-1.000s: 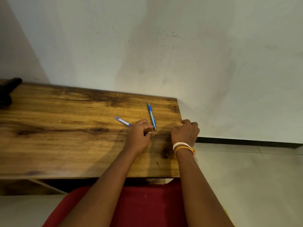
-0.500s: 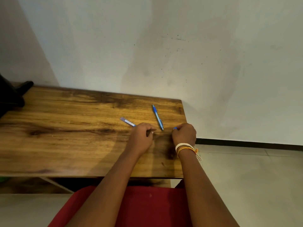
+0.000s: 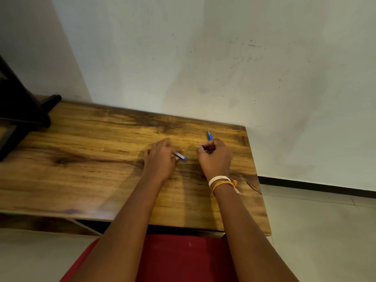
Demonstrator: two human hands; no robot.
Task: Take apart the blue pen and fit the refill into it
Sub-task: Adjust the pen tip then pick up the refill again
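Observation:
The blue pen [image 3: 209, 136] is in my right hand [image 3: 216, 159] near the table's back right corner. Its tip sticks out above my fingers and a short blue bit shows at my thumb. The refill [image 3: 180, 156], a thin pale tube with a blue end, lies under the fingers of my left hand [image 3: 159, 159], with its blue end poking out to the right. Both hands rest low on the wooden table [image 3: 91, 159], a hand's width apart. Most of the pen barrel and of the refill is hidden.
A black object [image 3: 22, 110] stands at the table's far left. A pale wall runs right behind the table. The table's right edge [image 3: 258, 180] drops to a tiled floor [image 3: 325, 231]. Red cloth [image 3: 183, 259] covers my lap below the front edge.
My right hand moved onto the blue pen and closed on it. My left hand shifted over the refill, which had lain free beside it. The camera moved closer and to the right.

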